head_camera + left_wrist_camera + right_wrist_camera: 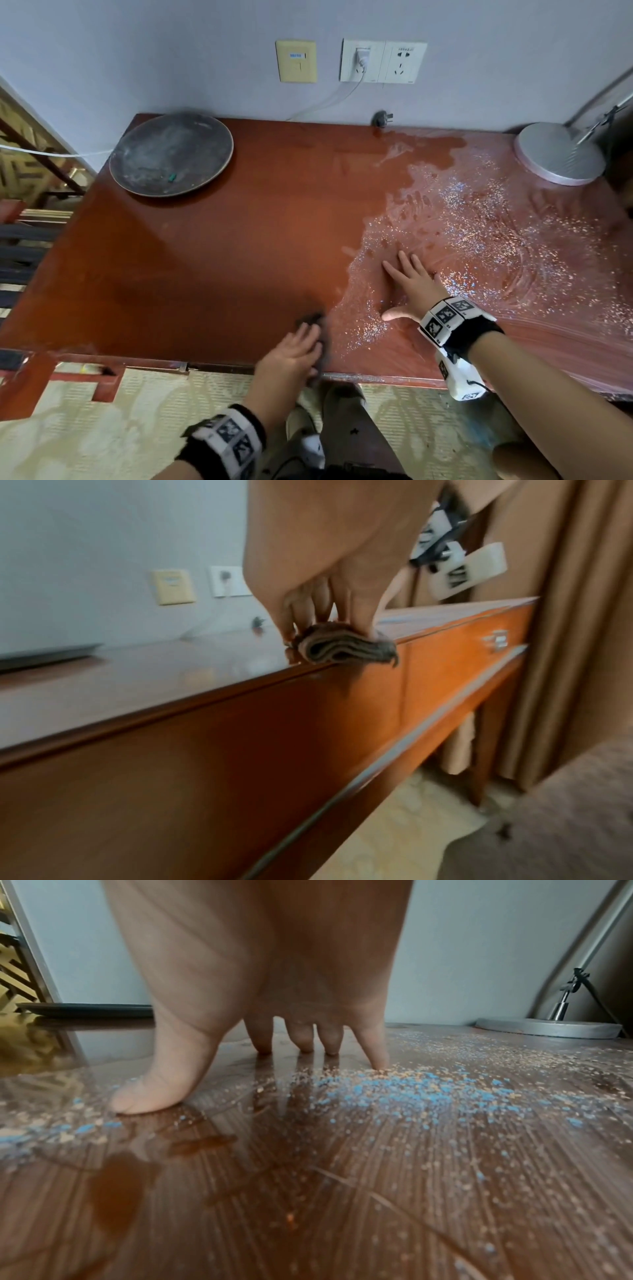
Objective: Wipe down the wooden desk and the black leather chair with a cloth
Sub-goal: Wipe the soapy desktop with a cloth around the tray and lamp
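Pressing a folded dark cloth (346, 646) onto the wooden desk (212, 253) at its 6 o'clock edge, the left hand (291, 353) curls its fingers over it. At 3 o'clock from it, the right hand (412, 284) lies flat and spread on scattered powder (411, 1093).

Your desk (205, 246) reddish-brown; cloth (342, 649) brown-grey striped; at your 2 o'clock, blue-and-tan powder (411, 1093); tray (171, 154) dark grey.

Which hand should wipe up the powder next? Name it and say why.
Left. The left hand already grips the cloth at the desk's front edge, beside the powder. The right hand lies flat, spread on the powder, holding nothing.
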The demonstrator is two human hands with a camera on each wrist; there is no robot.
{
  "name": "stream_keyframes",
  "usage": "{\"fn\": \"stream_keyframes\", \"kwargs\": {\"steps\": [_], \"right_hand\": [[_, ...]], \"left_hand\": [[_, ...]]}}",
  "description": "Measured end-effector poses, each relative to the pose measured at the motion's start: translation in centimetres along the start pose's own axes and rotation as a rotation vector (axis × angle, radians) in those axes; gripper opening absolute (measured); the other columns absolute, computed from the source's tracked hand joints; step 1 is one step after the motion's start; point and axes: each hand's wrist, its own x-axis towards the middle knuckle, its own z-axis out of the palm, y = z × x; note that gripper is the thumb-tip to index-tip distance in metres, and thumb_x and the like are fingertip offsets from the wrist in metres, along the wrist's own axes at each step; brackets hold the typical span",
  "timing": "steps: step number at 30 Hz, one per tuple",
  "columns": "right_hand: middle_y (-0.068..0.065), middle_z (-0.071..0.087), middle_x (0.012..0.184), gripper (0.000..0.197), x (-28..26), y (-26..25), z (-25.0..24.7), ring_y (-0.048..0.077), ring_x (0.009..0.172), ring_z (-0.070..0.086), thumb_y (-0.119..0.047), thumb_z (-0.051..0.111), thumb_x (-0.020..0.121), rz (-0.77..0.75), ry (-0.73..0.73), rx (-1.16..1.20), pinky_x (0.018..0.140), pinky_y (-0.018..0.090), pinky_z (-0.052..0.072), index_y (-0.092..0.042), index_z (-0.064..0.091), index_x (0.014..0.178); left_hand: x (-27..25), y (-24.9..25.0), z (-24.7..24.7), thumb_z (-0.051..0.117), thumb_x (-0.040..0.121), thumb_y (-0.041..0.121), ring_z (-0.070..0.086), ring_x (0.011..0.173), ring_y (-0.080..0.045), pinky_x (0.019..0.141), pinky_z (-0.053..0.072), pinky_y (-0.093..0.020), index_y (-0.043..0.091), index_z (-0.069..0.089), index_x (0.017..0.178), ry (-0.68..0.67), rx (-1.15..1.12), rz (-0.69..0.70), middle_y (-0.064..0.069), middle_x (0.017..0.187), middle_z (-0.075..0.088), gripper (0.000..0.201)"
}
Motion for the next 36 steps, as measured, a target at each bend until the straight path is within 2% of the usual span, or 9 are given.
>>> {"fn": "stream_keyframes", "kwargs": {"steps": [5, 9, 12, 18, 21, 24, 26, 29, 36], "right_hand": [[-0.001, -0.017, 0.156, 0.106, -0.7, -0.3, 0.1, 0.021, 0.145, -0.012, -0.056, 0.068, 0.072, 0.008, 0.003, 0.038, 0.115, 0.056, 0.012, -0.034, -0.002, 0.148], [-0.001, -0.015, 0.156, 0.090, -3.1, -2.5, 0.9, 0.019, 0.145, -0.009, -0.049, 0.058, 0.083, -0.106, 0.145, 0.105, 0.119, 0.046, 0.007, -0.027, 0.001, 0.149], [-0.007, -0.012, 0.153, 0.072, -6.2, -5.9, 3.3, 0.009, 0.142, -0.007, -0.035, 0.050, 0.092, -0.304, 0.240, 0.221, 0.115, 0.025, 0.000, -0.022, 0.006, 0.148], [0.011, 0.033, 0.147, 0.061, -8.2, -11.1, 8.8, 0.026, 0.132, 0.040, -0.019, 0.057, 0.080, -0.396, 0.345, 0.301, 0.104, 0.033, 0.041, -0.001, 0.042, 0.137], [0.011, 0.057, 0.130, 0.059, -7.9, -12.1, 9.0, 0.023, 0.117, 0.057, -0.017, 0.071, 0.069, -0.405, 0.340, 0.279, 0.085, 0.031, 0.054, -0.007, 0.054, 0.125], [0.010, 0.061, 0.125, 0.078, -8.0, -12.0, 8.7, 0.023, 0.115, 0.059, -0.007, 0.089, 0.038, -0.393, 0.409, 0.149, 0.087, 0.032, 0.054, -0.007, 0.067, 0.113], [0.008, 0.061, 0.125, 0.088, -8.3, -10.8, 8.2, 0.023, 0.113, 0.060, 0.004, 0.085, 0.025, -0.269, 0.420, 0.143, 0.073, 0.027, 0.058, -0.008, 0.069, 0.111], [0.006, 0.062, 0.125, 0.097, -7.9, -8.9, 8.3, 0.021, 0.110, 0.063, 0.016, 0.080, 0.017, -0.079, 0.484, 0.170, 0.052, 0.018, 0.056, -0.009, 0.068, 0.110], [0.003, 0.065, 0.119, 0.081, -9.3, -9.2, 9.7, 0.016, 0.107, 0.064, -0.016, 0.094, 0.029, -0.398, 0.397, 0.062, 0.085, 0.023, 0.052, -0.014, 0.072, 0.106]], "left_hand": [[1.1, 1.0, -0.8, 0.086, 0.053, 0.046, 0.063, 0.109, -0.008, 0.090, 0.053, -0.039, 0.028, 0.076, 0.096, -0.058, 0.106, 0.081, 0.007, 0.120, 0.066, 0.047], [0.0, -1.4, -1.8, 0.047, 0.077, 0.050, 0.066, 0.105, -0.014, 0.091, 0.051, -0.042, 0.021, 0.076, 0.097, -0.055, 0.112, -0.015, 0.001, 0.118, 0.067, 0.046], [0.4, 0.3, -1.3, 0.067, 0.071, 0.050, 0.070, 0.094, -0.019, 0.083, 0.056, -0.038, 0.015, 0.077, 0.092, -0.073, 0.201, -0.024, -0.005, 0.108, 0.071, 0.042], [1.5, 2.0, -2.5, 0.069, 0.055, 0.045, 0.068, 0.068, -0.001, 0.065, 0.053, -0.015, 0.026, 0.077, 0.075, -0.087, 0.047, 0.043, 0.015, 0.082, 0.074, 0.028], [0.7, -1.0, -4.2, 0.080, 0.062, 0.032, 0.070, 0.079, -0.006, 0.071, 0.057, -0.023, 0.029, 0.077, 0.088, -0.015, -0.006, 0.010, 0.014, 0.096, 0.073, 0.027], [0.9, -3.9, -5.8, 0.087, 0.062, 0.022, 0.067, 0.103, -0.015, 0.088, 0.052, -0.028, 0.026, 0.072, 0.107, -0.039, 0.029, -0.165, 0.009, 0.119, 0.065, 0.048], [1.3, -4.9, -6.1, 0.073, 0.081, 0.029, 0.040, 0.134, -0.008, 0.111, 0.027, -0.022, 0.029, 0.054, 0.132, -0.113, 0.017, -0.211, 0.013, 0.143, 0.041, 0.055], [2.3, -4.8, -5.5, 0.063, 0.086, 0.039, 0.007, 0.145, -0.005, 0.117, 0.005, -0.023, 0.034, 0.027, 0.146, -0.245, 0.029, -0.197, 0.016, 0.154, 0.012, 0.070], [3.5, -2.8, -3.9, 0.062, 0.087, 0.041, -0.006, 0.146, -0.010, 0.118, 0.010, -0.030, 0.037, 0.017, 0.149, -0.362, 0.035, -0.284, 0.014, 0.157, -0.004, 0.077]]}}
